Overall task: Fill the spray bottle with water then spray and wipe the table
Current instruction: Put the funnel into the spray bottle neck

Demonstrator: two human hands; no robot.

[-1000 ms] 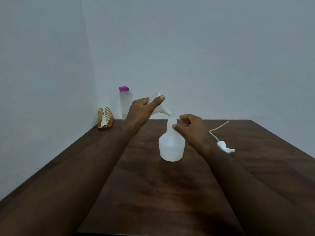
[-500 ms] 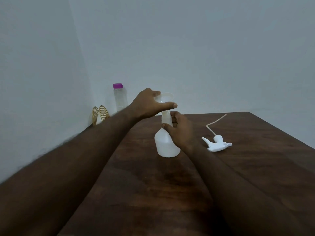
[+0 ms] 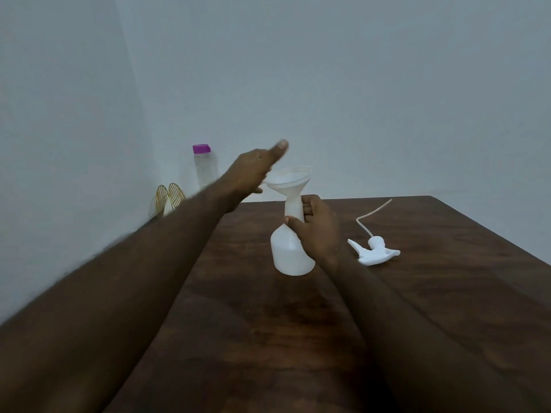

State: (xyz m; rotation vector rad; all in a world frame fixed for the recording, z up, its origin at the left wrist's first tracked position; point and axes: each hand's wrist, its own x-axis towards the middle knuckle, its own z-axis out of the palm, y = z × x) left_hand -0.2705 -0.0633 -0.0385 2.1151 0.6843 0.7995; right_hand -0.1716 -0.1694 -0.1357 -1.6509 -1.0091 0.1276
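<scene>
A white spray bottle [image 3: 290, 254] without its head stands upright mid-table. A white funnel [image 3: 290, 178] sits in its neck. My right hand [image 3: 317, 228] grips the bottle's neck just under the funnel. My left hand [image 3: 253, 171] hovers just left of the funnel's rim, blurred, thumb stretched out, holding nothing. The white trigger head [image 3: 374, 254] with its dip tube lies on the table to the right of the bottle. A clear water bottle [image 3: 204, 168] with a purple cap stands at the back by the wall.
The dark wooden table [image 3: 432, 308] fits into a corner of pale walls. A gold wire holder [image 3: 168, 196] with something white in it sits in the back left corner, left of the water bottle.
My left hand set the funnel into the bottle's neck, then let go and moved left and up. My right hand kept its hold on the neck.
</scene>
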